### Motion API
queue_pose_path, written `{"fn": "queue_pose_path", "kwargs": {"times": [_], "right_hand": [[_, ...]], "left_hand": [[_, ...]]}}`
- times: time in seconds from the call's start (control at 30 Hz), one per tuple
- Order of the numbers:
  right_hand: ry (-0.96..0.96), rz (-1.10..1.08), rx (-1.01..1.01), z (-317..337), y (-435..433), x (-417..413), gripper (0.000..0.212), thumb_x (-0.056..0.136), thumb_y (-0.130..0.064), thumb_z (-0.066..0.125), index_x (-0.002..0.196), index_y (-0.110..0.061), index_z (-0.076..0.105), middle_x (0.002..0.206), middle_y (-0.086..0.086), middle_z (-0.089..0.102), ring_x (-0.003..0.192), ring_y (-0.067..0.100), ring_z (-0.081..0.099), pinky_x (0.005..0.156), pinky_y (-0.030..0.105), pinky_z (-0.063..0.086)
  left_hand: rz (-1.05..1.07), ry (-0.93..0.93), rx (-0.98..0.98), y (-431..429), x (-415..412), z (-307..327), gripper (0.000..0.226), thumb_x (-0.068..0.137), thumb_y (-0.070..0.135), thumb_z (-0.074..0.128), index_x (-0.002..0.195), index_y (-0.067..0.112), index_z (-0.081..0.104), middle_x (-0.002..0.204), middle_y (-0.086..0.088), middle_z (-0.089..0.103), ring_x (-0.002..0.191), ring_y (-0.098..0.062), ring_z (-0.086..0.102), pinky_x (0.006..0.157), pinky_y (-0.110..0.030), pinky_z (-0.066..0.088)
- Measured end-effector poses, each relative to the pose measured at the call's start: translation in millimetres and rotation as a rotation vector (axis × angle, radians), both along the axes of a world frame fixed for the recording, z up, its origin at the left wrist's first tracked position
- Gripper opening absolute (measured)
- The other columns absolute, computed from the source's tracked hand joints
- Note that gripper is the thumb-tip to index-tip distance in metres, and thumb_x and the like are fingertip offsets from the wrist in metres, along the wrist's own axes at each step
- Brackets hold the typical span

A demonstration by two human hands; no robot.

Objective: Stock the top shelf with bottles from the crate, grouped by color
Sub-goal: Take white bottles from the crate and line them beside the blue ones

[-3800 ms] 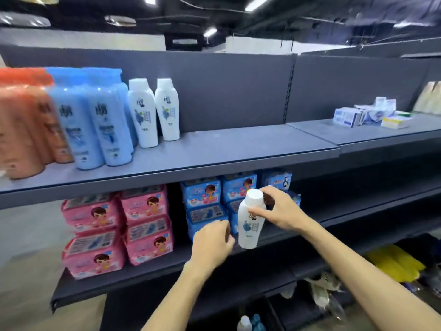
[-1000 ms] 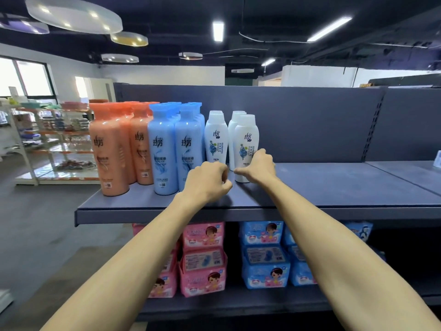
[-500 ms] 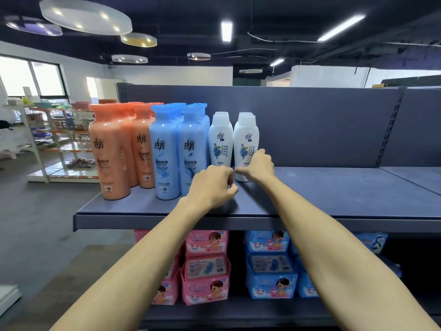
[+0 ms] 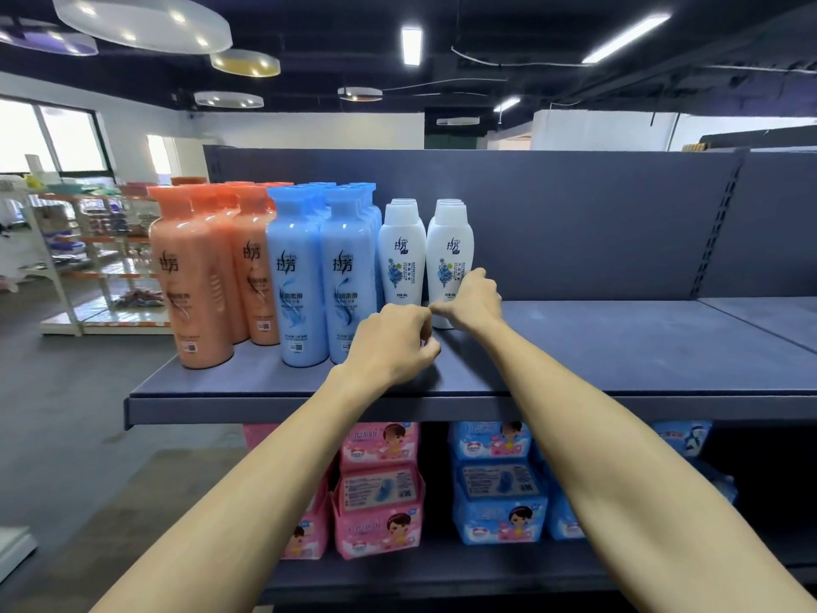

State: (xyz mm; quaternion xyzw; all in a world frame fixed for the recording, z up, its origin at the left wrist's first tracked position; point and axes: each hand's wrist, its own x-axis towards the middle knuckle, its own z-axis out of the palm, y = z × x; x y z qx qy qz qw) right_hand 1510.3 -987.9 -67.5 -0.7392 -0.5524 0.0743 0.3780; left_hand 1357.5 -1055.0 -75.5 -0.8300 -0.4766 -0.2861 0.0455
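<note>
Curling round the foot of the front white bottle (image 4: 448, 241), the fingers (image 4: 479, 276) of the right hand (image 4: 473, 300) grip it, upright on the top shelf (image 4: 619, 347), just beside the second white bottle (image 4: 400, 250). The left hand (image 4: 389, 342) lies loosely curled before that one; whether it touches it I cannot tell. Best to square the gripped bottle level with its twin, label forward, without jostling the blue bottles (image 4: 322, 276) or the orange bottles (image 4: 199, 276). Behind rises a grey back panel (image 4: 574, 223); store racks (image 4: 88, 241) and round ceiling lamps (image 4: 141, 19) lie beyond.

Bare left hand (image 4: 389, 342), bare right hand (image 4: 471, 298), slim forearms (image 4: 619, 435) apparently bare throughout
</note>
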Motion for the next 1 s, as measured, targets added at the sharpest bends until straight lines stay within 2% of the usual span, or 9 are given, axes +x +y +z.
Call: {"fn": "queue_pose_path", "kwargs": {"times": [0.17,0.3,0.47,0.6,0.73,0.87,1.0], "right_hand": [[-0.062,0.036,-0.059,10.6,-22.6,7.0,0.088,0.057,-0.05,0.091,0.115,-0.004,0.043,0.112,0.01,0.052,0.102,0.03,0.057,0.069,0.033,0.041],[-0.174,0.039,-0.049,17.7,-43.5,14.9,0.065,0.064,-0.054,0.084,0.101,-0.014,0.049,0.104,0.005,0.057,0.089,0.028,0.056,0.065,0.033,0.04],[-0.268,0.022,-0.029,27.9,-71.1,30.0,0.064,0.071,-0.055,0.079,0.114,-0.015,0.055,0.11,0.004,0.059,0.092,0.026,0.055,0.071,0.034,0.041],[-0.283,-0.002,-0.026,30.1,-96.3,50.0,0.054,0.074,-0.053,0.077,0.106,-0.013,0.058,0.105,0.006,0.062,0.091,0.028,0.059,0.072,0.035,0.048],[-0.32,-0.041,-0.031,27.7,-125.2,76.1,0.053,0.078,-0.051,0.074,0.11,-0.011,0.059,0.107,0.007,0.063,0.096,0.028,0.06,0.08,0.04,0.054],[-0.328,-0.067,-0.034,22.3,-153.4,105.9,0.052,0.081,-0.05,0.071,0.116,-0.014,0.059,0.112,0.005,0.064,0.102,0.025,0.06,0.085,0.041,0.054],[-0.314,-0.104,0.001,9.4,-184.2,135.5,0.045,0.084,-0.049,0.069,0.116,-0.018,0.063,0.116,0.0,0.066,0.106,0.022,0.061,0.088,0.037,0.052]], "left_hand": [[-0.003,0.015,-0.012,-6.0,-4.2,1.9,0.009,0.08,0.03,0.056,0.082,0.022,0.061,0.081,0.001,0.067,0.079,-0.027,0.06,0.064,-0.031,0.043],[-0.007,0.029,-0.013,-12.0,-0.6,8.2,0.01,0.081,0.031,0.056,0.083,0.022,0.061,0.084,0.001,0.067,0.08,-0.027,0.06,0.066,-0.032,0.045],[-0.026,0.047,-0.011,-23.4,13.2,16.9,0.01,0.08,0.031,0.055,0.084,0.023,0.06,0.087,0.001,0.067,0.084,-0.028,0.061,0.068,-0.032,0.046],[-0.063,0.05,0.001,-36.4,29.8,17.7,0.011,0.081,0.031,0.055,0.084,0.022,0.06,0.087,0.001,0.066,0.085,-0.027,0.059,0.066,-0.032,0.042],[-0.116,0.05,0.01,-52.9,52.5,16.3,0.01,0.082,0.031,0.056,0.083,0.022,0.06,0.086,0.003,0.067,0.085,-0.024,0.06,0.065,-0.031,0.042],[-0.177,0.041,0.013,-70.1,79.3,12.1,0.012,0.083,0.031,0.057,0.085,0.02,0.062,0.088,0.004,0.067,0.086,-0.022,0.058,0.066,-0.03,0.041],[-0.223,0.046,-0.009,-90.9,109.7,2.4,0.013,0.083,0.033,0.057,0.086,0.021,0.062,0.089,0.003,0.068,0.086,-0.024,0.06,0.067,-0.031,0.043]]}}
